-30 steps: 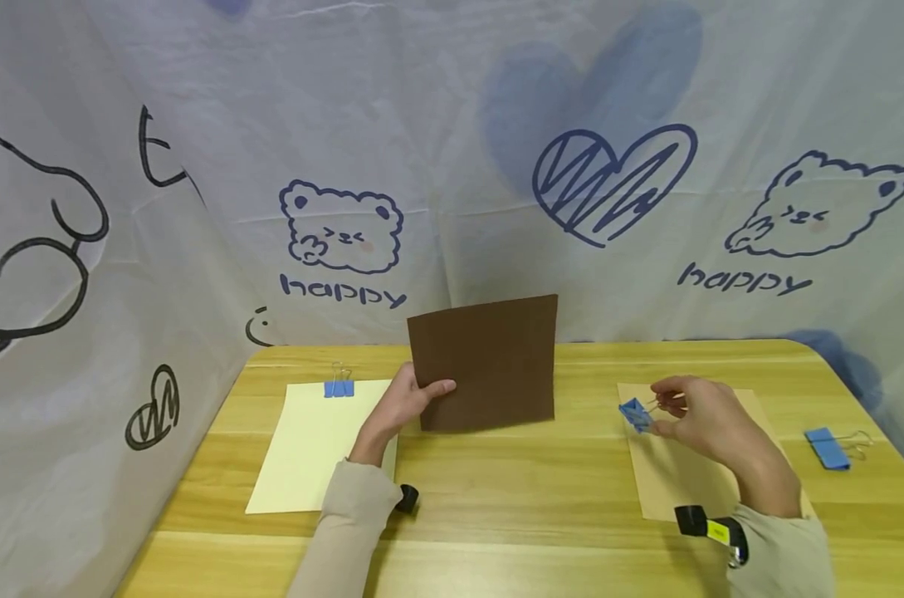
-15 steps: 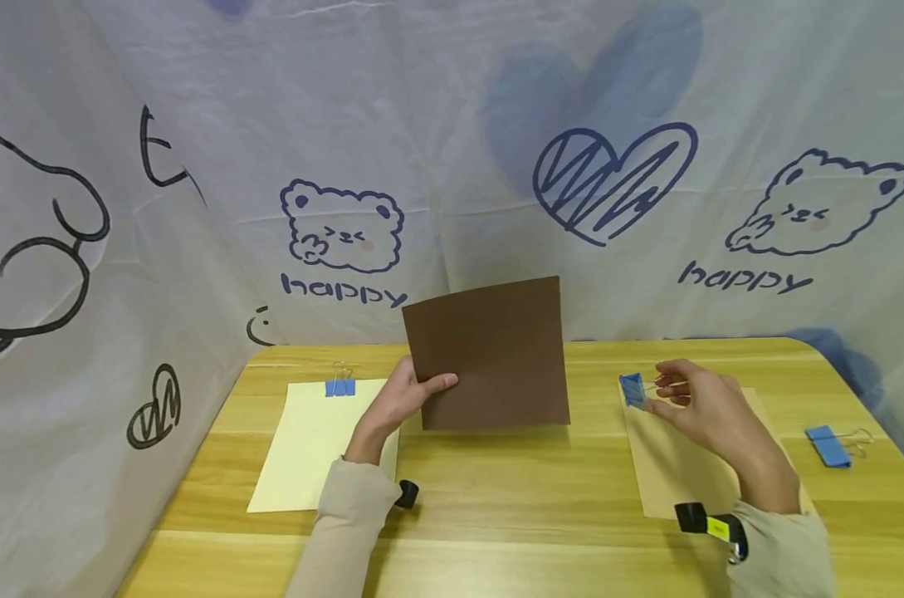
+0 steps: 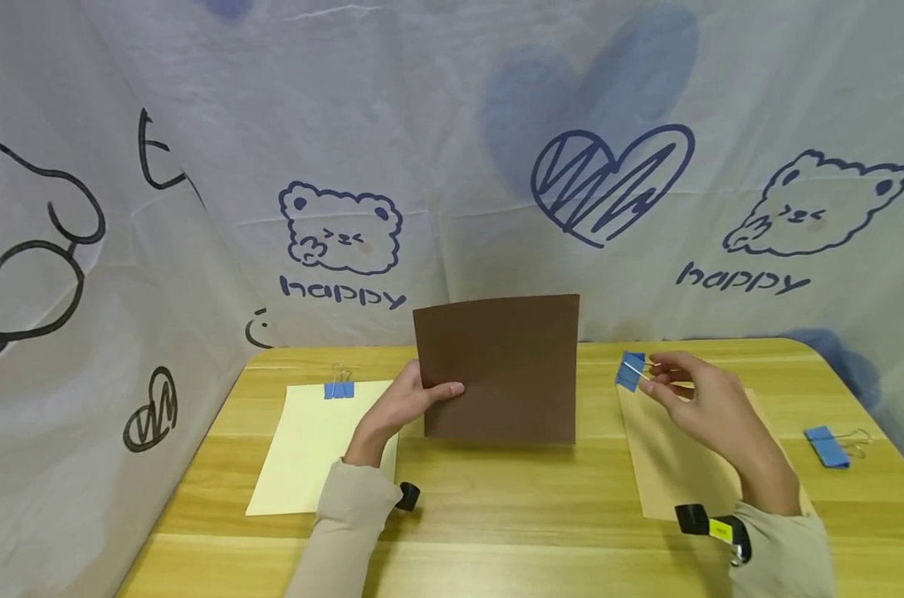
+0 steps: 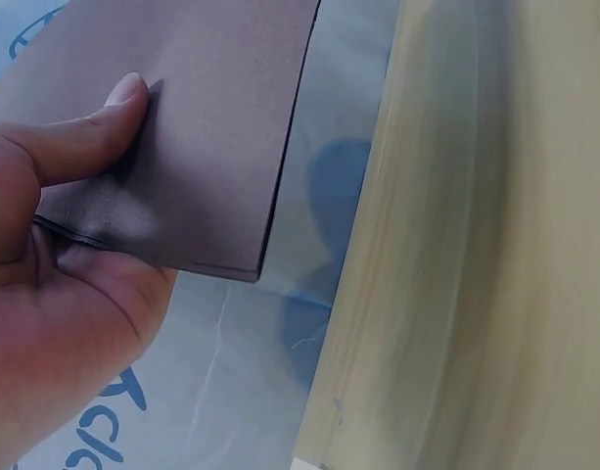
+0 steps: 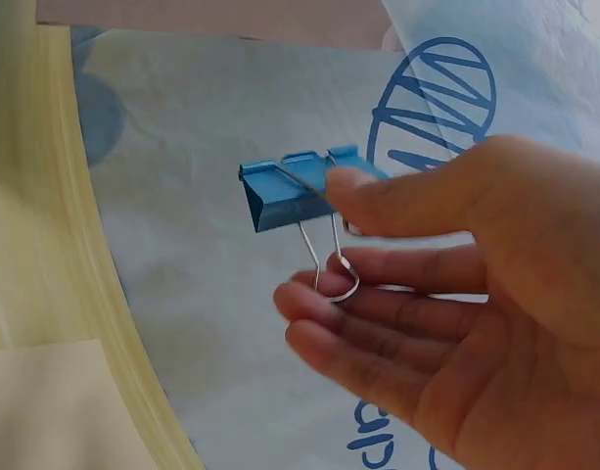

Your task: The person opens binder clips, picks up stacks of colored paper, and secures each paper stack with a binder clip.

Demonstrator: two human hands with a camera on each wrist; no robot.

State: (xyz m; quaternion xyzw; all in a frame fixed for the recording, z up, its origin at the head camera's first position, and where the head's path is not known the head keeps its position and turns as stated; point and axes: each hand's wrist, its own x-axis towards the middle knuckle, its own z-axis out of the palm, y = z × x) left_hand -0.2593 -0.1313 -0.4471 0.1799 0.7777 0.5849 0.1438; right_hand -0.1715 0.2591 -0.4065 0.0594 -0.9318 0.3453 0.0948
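Note:
Upright above the middle of the table, a brown paper stack (image 3: 500, 370) is pinched at its left edge by my left hand (image 3: 403, 407), thumb on the near face. In the left wrist view the stack's edge (image 4: 280, 186) shows as more than one layer. My right hand (image 3: 709, 403) holds a blue binder clip (image 3: 631, 371) above the top of the tan paper (image 3: 691, 465). The right wrist view shows the thumb on one wire handle of the clip (image 5: 300, 186) and the fingers by the other handle. The clip is apart from the brown stack.
Pale yellow paper (image 3: 310, 457) lies at left with a second blue binder clip (image 3: 339, 389) on its top edge. Another blue binder clip (image 3: 828, 447) lies at the right of the wooden table (image 3: 511, 523). A printed curtain (image 3: 466, 166) hangs behind.
My right hand has raised the binder clip up and away, turning it slightly. The brown stack rose and tilted, then came back down, now a little farther right.

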